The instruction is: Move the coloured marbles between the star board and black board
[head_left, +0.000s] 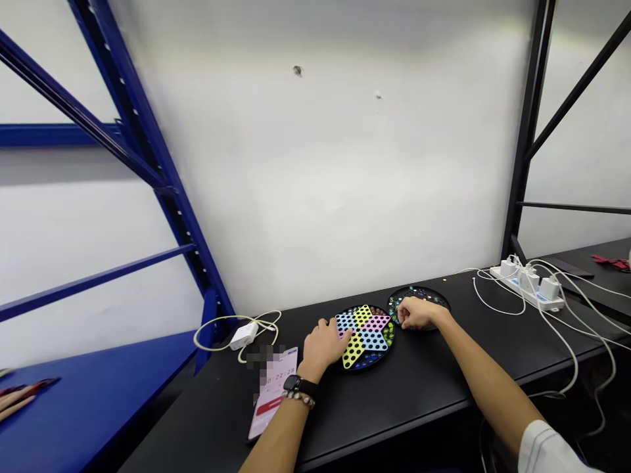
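A round Chinese checkers board lies on the black table, with a star of yellow, blue and pink points full of holes. Coloured marbles sit in the gaps around the star. My left hand rests on the board's left edge, thumb over the star and fingers apart. To the right, a round black tray holds loose marbles. My right hand is over this tray with its fingers bent and pinched together; what they hold, if anything, is hidden.
A phone showing a timer lies beside my left wrist. Behind it is a white charger with a looped cable. A white power strip with plugs and trailing cables sits at the right. Blue rack posts stand at left, a white wall behind.
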Demonstrator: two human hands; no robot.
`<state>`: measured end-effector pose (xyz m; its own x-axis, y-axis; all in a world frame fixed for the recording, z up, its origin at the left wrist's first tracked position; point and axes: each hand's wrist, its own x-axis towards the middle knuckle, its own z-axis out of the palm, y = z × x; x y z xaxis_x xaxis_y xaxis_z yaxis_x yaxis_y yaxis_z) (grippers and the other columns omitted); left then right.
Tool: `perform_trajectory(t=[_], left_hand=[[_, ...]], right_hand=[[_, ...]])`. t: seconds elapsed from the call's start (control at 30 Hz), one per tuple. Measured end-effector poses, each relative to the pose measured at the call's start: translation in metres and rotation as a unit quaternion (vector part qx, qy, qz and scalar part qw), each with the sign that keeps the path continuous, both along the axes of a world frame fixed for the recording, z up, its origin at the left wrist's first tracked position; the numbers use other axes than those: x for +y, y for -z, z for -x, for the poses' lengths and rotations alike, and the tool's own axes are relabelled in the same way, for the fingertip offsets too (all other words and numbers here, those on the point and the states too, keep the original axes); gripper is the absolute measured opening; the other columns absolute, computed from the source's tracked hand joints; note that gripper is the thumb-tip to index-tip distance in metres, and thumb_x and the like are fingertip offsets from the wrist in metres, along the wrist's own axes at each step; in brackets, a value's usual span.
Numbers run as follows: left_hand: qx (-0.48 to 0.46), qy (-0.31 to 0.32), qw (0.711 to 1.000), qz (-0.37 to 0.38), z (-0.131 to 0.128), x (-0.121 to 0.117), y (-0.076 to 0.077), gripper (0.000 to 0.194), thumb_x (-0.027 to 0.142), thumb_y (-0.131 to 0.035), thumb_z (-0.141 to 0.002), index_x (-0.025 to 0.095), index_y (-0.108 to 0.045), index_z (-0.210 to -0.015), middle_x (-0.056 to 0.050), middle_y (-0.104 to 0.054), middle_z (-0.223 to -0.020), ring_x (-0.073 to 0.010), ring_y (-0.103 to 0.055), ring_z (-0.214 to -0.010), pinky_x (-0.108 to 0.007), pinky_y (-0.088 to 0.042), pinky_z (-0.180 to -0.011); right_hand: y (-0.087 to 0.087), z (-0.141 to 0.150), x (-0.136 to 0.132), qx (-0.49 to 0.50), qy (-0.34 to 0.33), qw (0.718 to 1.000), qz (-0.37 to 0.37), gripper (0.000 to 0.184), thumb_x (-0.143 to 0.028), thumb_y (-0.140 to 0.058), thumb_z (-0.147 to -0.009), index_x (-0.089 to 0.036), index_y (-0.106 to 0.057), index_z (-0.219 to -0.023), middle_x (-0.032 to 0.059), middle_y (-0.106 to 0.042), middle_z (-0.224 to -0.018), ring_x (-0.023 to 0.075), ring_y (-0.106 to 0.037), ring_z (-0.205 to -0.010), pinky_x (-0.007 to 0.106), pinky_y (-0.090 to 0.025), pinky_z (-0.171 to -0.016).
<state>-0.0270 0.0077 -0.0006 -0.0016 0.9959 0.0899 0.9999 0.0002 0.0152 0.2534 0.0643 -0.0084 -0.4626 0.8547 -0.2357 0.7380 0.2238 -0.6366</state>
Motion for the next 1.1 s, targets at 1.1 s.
perform_trajectory(t=[1.1], left_hand=[[-0.001, 0.008, 1.0, 0.007, 0.002, 0.001, 0.0, 0.055, 0.053, -0.036, -0.09, 0.015, -0.054, -0.124, -0.017, -0.058, -0.117, -0.0305, -0.062, -0.107, -0.039, -0.047, -0.085]], right_hand=[[0.004, -0.009, 0.017, 0.312, 0.104, 0.944, -0.006, 0.029, -0.035, -0.074, -0.071, -0.016, -0.056, -0.084, -0.002, -0.058, -0.07, 0.0093, -0.056, -0.054, 0.02, -0.046, -0.048]])
